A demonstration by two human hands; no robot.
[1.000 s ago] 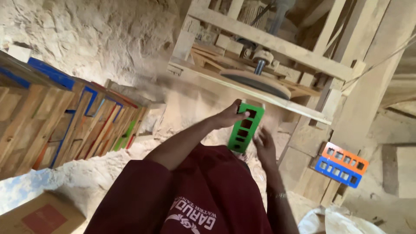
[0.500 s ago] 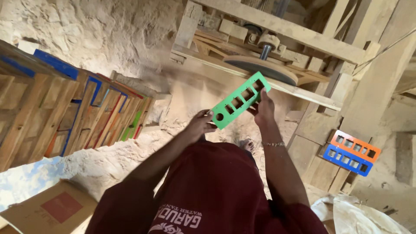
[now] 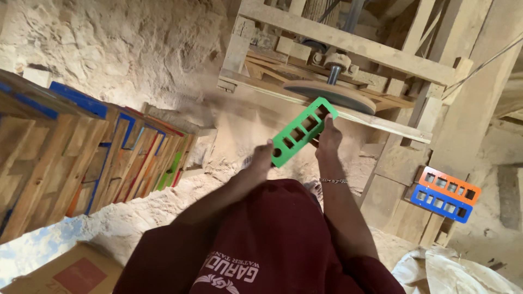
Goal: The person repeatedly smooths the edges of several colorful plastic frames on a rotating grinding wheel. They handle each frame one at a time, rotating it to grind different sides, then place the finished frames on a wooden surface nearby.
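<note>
My right hand [image 3: 328, 142] is wrapped around the upper middle of the green wooden frame [image 3: 301, 131], fingers closed on its edge, while my left hand [image 3: 262, 158] pinches the lower end near the round hole — both shut on the same piece. The frame is tilted, its top corner raised toward the spinning disc [image 3: 330, 93] on the wooden rig [image 3: 348, 41]; I cannot tell whether it touches the disc yet. To do this pass well, I judge I should keep the frame's edge flat to the disc face, feed lightly, and hold my right fingertips behind the contact point — they sit close to the wheel. A steady left hand should stop the low end from swinging. Off to the left stands a row of stacked painted frames [image 3: 81, 158]; an orange and a blue frame [image 3: 445, 194] lean at the right.
</note>
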